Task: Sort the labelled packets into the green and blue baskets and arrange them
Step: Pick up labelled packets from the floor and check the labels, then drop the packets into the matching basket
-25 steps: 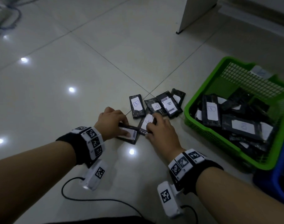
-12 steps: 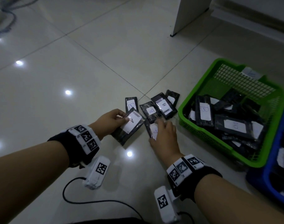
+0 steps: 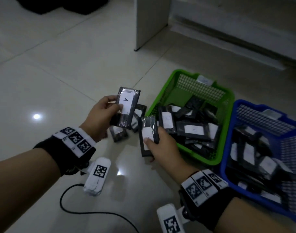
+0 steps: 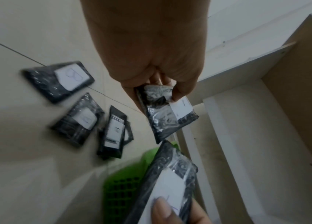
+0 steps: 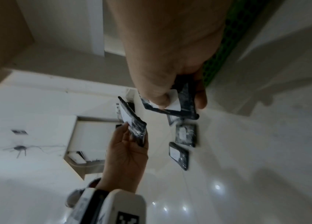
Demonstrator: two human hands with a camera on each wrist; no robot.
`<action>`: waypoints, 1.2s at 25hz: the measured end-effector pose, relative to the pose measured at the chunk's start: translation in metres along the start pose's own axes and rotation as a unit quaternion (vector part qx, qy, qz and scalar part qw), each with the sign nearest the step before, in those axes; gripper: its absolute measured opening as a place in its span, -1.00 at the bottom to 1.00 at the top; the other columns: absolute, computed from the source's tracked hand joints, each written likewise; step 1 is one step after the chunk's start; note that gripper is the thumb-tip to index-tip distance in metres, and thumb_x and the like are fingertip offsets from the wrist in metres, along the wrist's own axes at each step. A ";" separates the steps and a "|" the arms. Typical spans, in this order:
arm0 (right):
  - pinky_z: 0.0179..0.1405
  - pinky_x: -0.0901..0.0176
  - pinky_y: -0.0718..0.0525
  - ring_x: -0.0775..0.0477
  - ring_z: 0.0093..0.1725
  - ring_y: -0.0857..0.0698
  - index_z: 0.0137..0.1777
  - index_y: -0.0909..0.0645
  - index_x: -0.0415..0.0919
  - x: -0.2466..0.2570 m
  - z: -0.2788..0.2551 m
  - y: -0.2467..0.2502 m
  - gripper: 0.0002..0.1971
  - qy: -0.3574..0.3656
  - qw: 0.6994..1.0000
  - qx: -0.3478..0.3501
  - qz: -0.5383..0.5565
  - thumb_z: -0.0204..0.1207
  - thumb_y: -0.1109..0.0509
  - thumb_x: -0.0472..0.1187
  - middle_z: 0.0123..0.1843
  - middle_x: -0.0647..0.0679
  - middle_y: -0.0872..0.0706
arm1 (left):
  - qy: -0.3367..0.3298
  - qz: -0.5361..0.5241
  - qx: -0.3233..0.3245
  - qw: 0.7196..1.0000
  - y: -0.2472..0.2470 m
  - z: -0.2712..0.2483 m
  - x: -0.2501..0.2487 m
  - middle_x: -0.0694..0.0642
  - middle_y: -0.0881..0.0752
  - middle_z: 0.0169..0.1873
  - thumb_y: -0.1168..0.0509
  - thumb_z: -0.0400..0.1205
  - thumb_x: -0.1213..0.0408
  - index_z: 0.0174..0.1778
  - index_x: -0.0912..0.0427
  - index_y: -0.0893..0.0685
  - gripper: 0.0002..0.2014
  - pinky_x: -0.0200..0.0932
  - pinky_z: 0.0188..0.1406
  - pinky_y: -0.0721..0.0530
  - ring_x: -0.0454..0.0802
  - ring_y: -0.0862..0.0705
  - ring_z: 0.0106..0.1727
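My left hand (image 3: 103, 115) grips a black packet labelled A (image 3: 127, 106) upright above the floor, thumb on its white label; the same packet (image 4: 167, 115) shows in the left wrist view. My right hand (image 3: 162, 147) holds a second black packet (image 3: 148, 135) with a white label, thumb pressed on the label, just left of the green basket (image 3: 162, 96). That packet (image 5: 172, 101) also appears under my thumb in the right wrist view. The green basket holds several labelled packets. The blue basket (image 3: 228, 148) to its right holds several more.
Several loose packets (image 4: 59, 80) lie on the white tiled floor (image 3: 43, 81) beneath my hands. A white furniture leg (image 3: 150, 21) stands behind. A black cable (image 3: 73, 207) runs across the floor near my left wrist.
Both hands have lifted their packets off the floor and raised them. The left packet now stands upright with its A label facing me; the view has swung right, showing the blue basket.
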State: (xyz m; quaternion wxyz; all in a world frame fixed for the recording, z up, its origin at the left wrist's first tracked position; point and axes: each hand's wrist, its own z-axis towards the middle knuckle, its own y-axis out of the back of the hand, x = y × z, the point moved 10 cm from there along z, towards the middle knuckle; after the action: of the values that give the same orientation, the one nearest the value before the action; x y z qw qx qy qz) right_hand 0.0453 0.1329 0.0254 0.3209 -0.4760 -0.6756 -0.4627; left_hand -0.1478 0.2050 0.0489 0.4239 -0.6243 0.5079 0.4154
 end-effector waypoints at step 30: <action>0.25 -0.09 -0.52 -0.19 0.22 -0.47 0.11 -0.63 0.01 -0.060 -0.062 0.272 -0.75 -0.004 0.895 -0.385 -0.225 0.47 -0.35 -0.26 0.17 -0.08 -0.51 | -0.243 0.428 0.351 0.797 -0.313 -0.048 0.023 -0.01 -0.61 0.01 -0.37 0.58 0.30 0.07 -0.04 -0.71 -0.81 -0.26 0.05 -0.57 -0.14 -0.65 -0.02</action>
State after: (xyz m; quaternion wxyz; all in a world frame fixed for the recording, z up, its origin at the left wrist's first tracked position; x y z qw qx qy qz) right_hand 0.3214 0.0869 0.0823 -0.0030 -0.3991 -0.5352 -0.7445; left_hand 0.1685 0.1921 0.0754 0.5023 -0.0308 0.7147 0.4857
